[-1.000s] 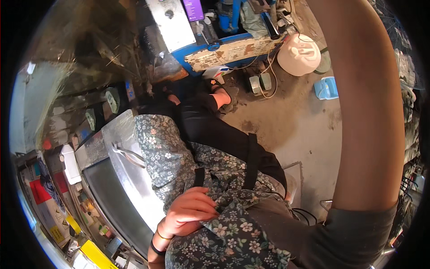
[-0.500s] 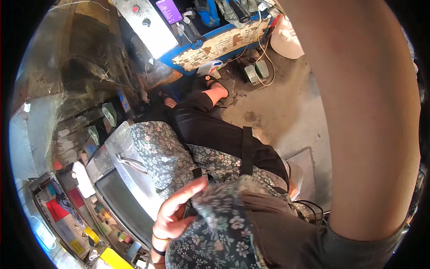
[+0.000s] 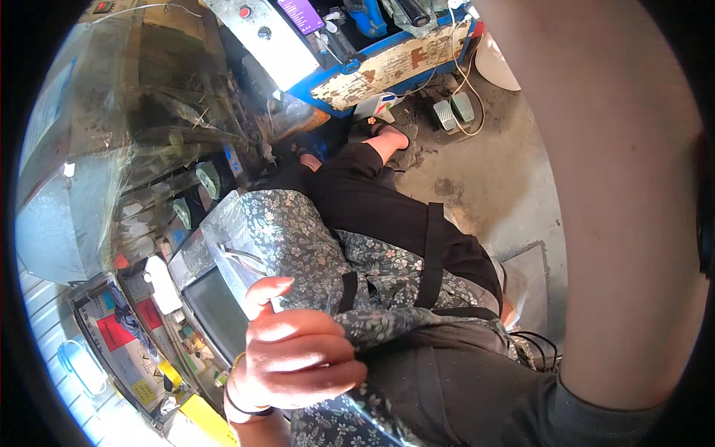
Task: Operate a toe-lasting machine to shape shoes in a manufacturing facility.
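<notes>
My left hand (image 3: 298,350), with bands at the wrist, is in front of my torso. Its fingers are curled at the edge of a dark floral apron (image 3: 290,231), whose cloth bunches from the hand across my waist. The fingertips are partly hidden, but they appear closed on the cloth. My bare right arm (image 3: 633,208) rises along the right side, and its hand is out of view. Black straps (image 3: 432,253) of the apron lie over my dark trousers. Beside my lap, metal tweezers or a similar slim tool (image 3: 242,258) rests on a pale surface.
Foot pedals (image 3: 453,112) and a looping cable are on the floor ahead. A blue-framed machine (image 3: 365,82) stands at the top, with a phone (image 3: 301,15) by its white control panel (image 3: 279,48). A cluttered shelf (image 3: 141,335) and a yellow box (image 3: 208,419) are at lower left.
My left hand has turned over, its fingers now curled with their backs showing, and the apron's raised flap has been pulled lower. The surroundings have shifted right in view.
</notes>
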The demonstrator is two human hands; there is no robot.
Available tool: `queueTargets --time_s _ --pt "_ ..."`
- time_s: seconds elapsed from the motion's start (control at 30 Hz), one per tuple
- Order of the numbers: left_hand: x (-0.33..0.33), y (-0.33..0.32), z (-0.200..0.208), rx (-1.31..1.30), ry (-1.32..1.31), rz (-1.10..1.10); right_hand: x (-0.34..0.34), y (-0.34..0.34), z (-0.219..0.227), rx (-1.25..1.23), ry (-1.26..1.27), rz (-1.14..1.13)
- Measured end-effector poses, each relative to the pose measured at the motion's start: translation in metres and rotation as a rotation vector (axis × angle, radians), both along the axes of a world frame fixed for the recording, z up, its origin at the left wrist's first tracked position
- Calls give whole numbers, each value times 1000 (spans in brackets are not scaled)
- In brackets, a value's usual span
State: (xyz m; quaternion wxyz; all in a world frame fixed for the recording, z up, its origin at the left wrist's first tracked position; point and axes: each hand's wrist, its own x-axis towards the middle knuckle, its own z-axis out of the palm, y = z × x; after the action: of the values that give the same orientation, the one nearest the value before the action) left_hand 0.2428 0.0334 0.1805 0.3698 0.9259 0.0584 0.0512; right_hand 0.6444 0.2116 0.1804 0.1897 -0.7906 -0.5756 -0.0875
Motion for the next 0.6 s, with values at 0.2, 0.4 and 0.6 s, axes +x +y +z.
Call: queueTargets --time_s 0.2,0.4,0.6 --pt "0 -11 -27 -121 52 -93 -6 -9 1 -3 21 12" --pt "-20 -22 -14 204 55 264 -7 -16 -10 -51 30 17" --pt "-12 -20 -53 9 13 289 -8 -23 -18 -110 29 14"
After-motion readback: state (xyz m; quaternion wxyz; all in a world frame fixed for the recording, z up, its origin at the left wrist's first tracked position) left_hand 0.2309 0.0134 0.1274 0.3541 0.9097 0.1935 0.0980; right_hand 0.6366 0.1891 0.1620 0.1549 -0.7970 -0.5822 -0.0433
